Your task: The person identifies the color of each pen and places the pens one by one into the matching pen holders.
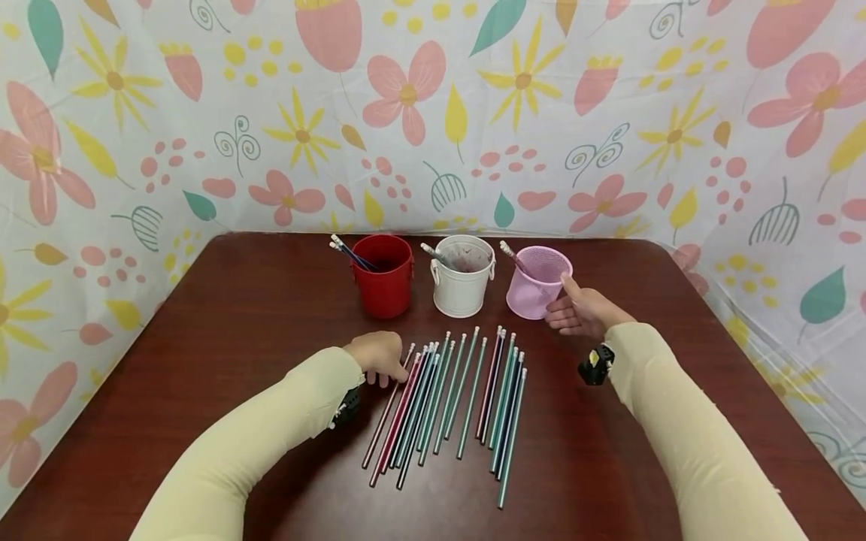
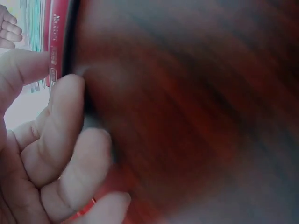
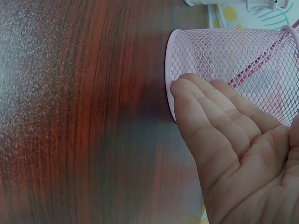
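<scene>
My left hand (image 1: pixel 379 357) is at the left end of a row of pencils. Its thumb and index finger pinch a red pencil (image 2: pixel 57 37) with pale lettering, the leftmost of the row. The other fingers bend loosely below it. On the right, my right hand (image 1: pixel 587 312) rests against a pink mesh pencil cup (image 1: pixel 531 294). The thumb is up near the rim, and the fingers (image 3: pixel 217 116) lie nearly straight along the mesh side. Inside that cup leans one reddish pencil (image 3: pixel 254 65).
Several red, dark blue and green metallic pencils (image 1: pixel 467 387) lie side by side, eraser ends away from me. Behind them stand a red bucket (image 1: pixel 384 293) holding dark blue pencils and a white bucket (image 1: pixel 460 293) holding green ones. A floral cloth (image 1: pixel 419 173) hangs behind the brown table (image 1: pixel 271 300).
</scene>
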The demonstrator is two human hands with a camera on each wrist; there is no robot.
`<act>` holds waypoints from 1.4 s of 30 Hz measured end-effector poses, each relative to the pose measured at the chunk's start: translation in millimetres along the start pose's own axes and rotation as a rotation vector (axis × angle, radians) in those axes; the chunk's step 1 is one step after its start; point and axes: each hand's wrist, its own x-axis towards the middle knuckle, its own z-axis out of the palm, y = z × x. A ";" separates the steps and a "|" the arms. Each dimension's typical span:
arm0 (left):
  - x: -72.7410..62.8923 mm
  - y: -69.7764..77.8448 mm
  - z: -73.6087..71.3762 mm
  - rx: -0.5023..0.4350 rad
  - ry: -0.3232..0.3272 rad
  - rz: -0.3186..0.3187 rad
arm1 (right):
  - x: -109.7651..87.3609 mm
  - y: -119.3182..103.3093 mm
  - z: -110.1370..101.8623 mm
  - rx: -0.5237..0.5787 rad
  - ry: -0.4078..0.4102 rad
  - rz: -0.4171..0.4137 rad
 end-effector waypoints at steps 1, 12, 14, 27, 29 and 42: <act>0.3 -0.5 -0.1 -0.006 -0.005 0.001 | 0.0 0.0 0.7 0.002 -0.001 0.000; -7.3 -6.6 -17.5 -0.376 -0.023 0.196 | -0.9 1.6 1.3 0.010 0.008 0.003; -9.8 -5.2 -21.7 -0.476 -0.051 0.226 | -2.3 1.8 1.0 0.009 0.007 0.005; -21.2 7.5 -43.9 -1.007 0.053 0.419 | -1.5 -1.6 3.1 0.010 0.025 0.008; -21.7 15.2 -47.9 -1.082 0.116 0.445 | -1.7 -2.3 3.4 0.013 0.027 0.010; -7.1 87.6 -87.9 -1.377 0.532 0.451 | -4.5 -1.5 3.5 0.001 0.039 0.017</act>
